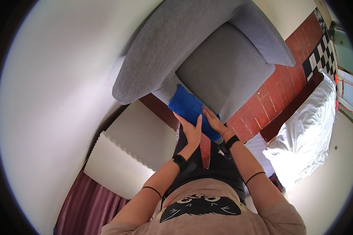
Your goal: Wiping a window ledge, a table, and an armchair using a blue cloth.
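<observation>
A blue cloth (188, 103) with a soft, fuzzy look lies draped along the near arm of a grey upholstered armchair (219, 66). My left hand (191, 131) rests against the cloth's left edge, thumb spread away from the fingers and lying on top. On its right side my right hand (213, 120) lies with the fingers stretched out flat over the fabric. Both hands touch the cloth close together. The undersides of the fingers are hidden.
To the left stands a white cabinet or box (119, 164) with a scalloped edge, above a purple curtain (88, 203). Red tiled floor (259, 105) shows beyond the chair. At right are white bedding (306, 137) and a black-and-white checkered mat (321, 56).
</observation>
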`<state>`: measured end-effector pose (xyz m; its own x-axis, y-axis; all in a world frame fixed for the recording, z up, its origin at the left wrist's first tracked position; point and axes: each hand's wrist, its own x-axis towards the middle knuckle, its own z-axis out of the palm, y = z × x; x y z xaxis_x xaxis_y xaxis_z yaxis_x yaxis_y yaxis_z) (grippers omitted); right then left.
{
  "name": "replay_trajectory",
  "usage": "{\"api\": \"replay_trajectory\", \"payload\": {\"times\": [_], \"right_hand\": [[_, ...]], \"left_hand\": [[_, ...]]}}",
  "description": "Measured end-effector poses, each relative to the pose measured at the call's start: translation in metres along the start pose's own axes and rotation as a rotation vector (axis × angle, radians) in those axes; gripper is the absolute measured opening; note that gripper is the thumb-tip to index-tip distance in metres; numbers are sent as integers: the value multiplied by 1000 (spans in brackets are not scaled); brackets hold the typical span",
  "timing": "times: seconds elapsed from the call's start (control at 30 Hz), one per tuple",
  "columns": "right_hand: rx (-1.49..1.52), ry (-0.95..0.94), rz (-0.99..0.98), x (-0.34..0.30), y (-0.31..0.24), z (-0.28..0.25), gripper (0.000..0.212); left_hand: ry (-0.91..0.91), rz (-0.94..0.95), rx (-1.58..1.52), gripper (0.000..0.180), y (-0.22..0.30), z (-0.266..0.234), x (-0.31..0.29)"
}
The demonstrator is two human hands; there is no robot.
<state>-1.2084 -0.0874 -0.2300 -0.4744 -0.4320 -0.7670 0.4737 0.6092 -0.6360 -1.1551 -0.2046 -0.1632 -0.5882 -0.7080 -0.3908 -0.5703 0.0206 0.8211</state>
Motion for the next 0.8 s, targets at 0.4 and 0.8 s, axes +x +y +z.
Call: {"api": "replay_trajectory", "payload": {"times": [0.4,0.8], "right_hand": [[-361,197,-37,-27,50,-26,37],[-225,-172,-350,-40,66,-47,42]], "left_hand": [[1,-175,162,47,-96,-14,-22],[394,-799,-903,77,-82,82,-123]]}}
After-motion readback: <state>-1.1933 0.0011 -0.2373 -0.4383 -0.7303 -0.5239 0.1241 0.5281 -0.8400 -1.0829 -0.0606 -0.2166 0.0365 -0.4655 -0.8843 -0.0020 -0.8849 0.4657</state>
